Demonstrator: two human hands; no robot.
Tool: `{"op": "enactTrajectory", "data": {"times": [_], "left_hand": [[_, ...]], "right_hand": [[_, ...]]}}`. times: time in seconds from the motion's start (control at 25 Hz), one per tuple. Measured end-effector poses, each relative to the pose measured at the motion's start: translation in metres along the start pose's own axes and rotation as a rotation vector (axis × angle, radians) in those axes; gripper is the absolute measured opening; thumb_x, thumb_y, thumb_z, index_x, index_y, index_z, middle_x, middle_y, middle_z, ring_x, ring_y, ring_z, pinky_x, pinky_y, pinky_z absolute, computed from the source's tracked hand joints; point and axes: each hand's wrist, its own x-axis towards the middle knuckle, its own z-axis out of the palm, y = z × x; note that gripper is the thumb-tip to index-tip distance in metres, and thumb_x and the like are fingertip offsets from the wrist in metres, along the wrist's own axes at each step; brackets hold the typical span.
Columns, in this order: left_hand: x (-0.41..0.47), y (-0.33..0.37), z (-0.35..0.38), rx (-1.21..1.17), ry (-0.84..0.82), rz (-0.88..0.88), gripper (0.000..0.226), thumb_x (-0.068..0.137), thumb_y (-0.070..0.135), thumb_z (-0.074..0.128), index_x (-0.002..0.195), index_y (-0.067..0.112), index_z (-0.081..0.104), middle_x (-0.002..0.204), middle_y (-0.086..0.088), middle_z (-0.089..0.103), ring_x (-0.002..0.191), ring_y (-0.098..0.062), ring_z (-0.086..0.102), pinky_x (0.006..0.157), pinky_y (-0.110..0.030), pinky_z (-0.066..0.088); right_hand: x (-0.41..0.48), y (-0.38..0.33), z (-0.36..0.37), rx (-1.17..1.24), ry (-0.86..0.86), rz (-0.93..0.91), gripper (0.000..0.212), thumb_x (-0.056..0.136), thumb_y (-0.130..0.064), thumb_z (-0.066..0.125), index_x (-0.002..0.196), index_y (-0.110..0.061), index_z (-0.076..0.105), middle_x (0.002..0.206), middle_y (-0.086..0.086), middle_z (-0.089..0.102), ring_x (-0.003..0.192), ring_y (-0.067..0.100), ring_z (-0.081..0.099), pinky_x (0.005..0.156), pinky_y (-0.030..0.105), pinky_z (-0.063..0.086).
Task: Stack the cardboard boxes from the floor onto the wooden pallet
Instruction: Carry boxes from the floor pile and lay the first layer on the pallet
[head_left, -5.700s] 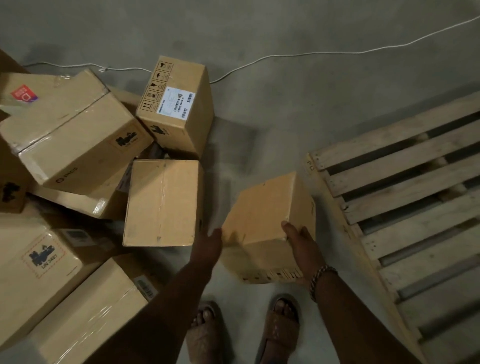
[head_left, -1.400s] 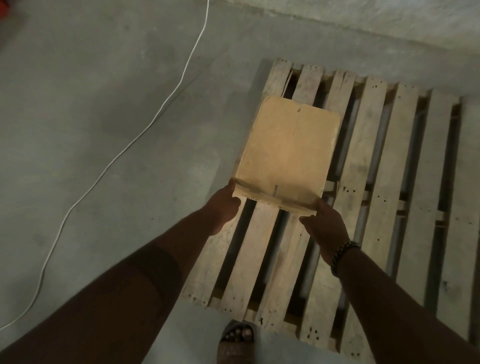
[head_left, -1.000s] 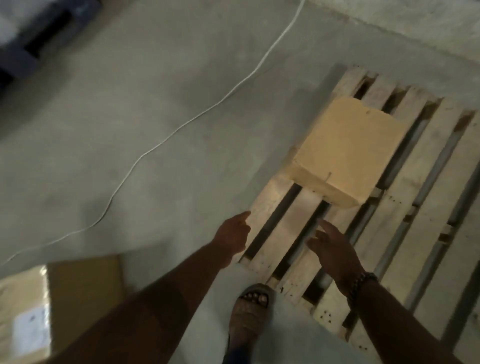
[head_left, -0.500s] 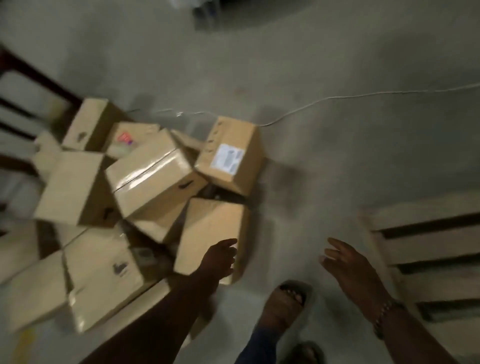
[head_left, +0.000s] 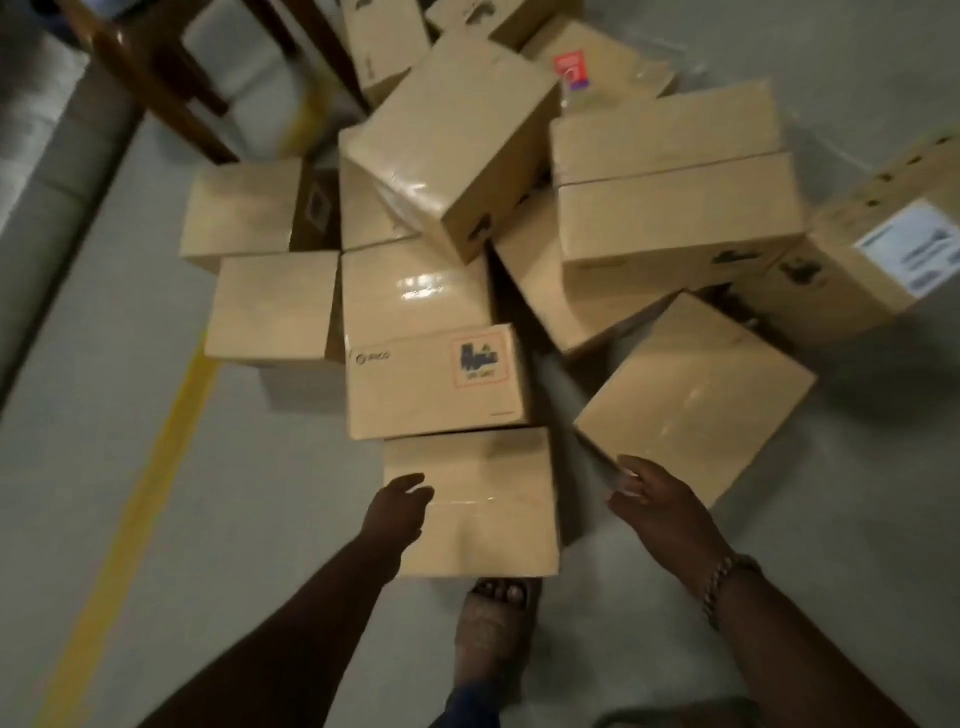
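Now, in the head view, with the last box left on the pallet (out of frame here), the left hand (head_left: 397, 512) and right hand (head_left: 657, 512) are back at the pile (head_left: 452, 156) — empty, fingers loosely spread, flanking the near box (head_left: 483, 519) — likely the next pickup.

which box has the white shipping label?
The cardboard box at the pile's far right edge, cut off by the frame. Its white label faces the camera; no other box shows one.
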Motion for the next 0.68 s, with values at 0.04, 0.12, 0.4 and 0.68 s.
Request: {"op": "enactTrajectory", "data": {"times": [0.04,0.12,0.4,0.68], "left_hand": [[0.017,-0.011,-0.018,-0.009,0.012,-0.019,0.036,0.094,0.024,0.069,0.13,0.024,0.068,0.103,-0.012,0.071,0.092,-0.028,0.067,0.096,-0.04,0.056],[0.042,-0.027,-0.041,-0.009,0.011,-0.051,0.042,0.093,0.028,0.07,0.135,0.027,0.065,0.124,-0.014,0.069,0.109,-0.03,0.067,0.105,-0.045,0.053],[0.099,-0.093,-0.064,0.009,-0.107,-0.208,0.076,0.096,0.017,0.068,0.16,0.014,0.028,0.153,-0.016,0.046,0.107,-0.023,0.054,0.089,-0.036,0.045],[0.1,-0.116,-0.053,0.077,-0.228,-0.126,0.039,0.084,0.012,0.069,0.121,0.017,0.058,0.124,-0.011,0.065,0.106,-0.024,0.063,0.085,-0.035,0.052]], "right_hand": [[0.011,-0.005,0.024,-0.015,-0.008,0.024,0.059,0.095,-0.022,0.073,0.15,-0.018,0.051,0.141,0.005,0.06,0.127,0.022,0.059,0.103,0.036,0.048],[0.03,-0.005,0.063,-0.012,-0.023,0.092,0.065,0.093,-0.026,0.075,0.152,-0.015,0.048,0.144,0.009,0.059,0.127,0.025,0.059,0.105,0.043,0.051],[0.072,0.051,0.141,-0.137,0.01,0.323,0.08,0.092,-0.023,0.077,0.158,-0.01,0.034,0.157,0.013,0.045,0.141,0.032,0.047,0.106,0.034,0.041],[0.064,0.089,0.171,0.048,0.083,0.441,0.061,0.082,-0.003,0.082,0.137,-0.008,0.057,0.124,0.008,0.067,0.111,0.027,0.062,0.102,0.041,0.05]]}}
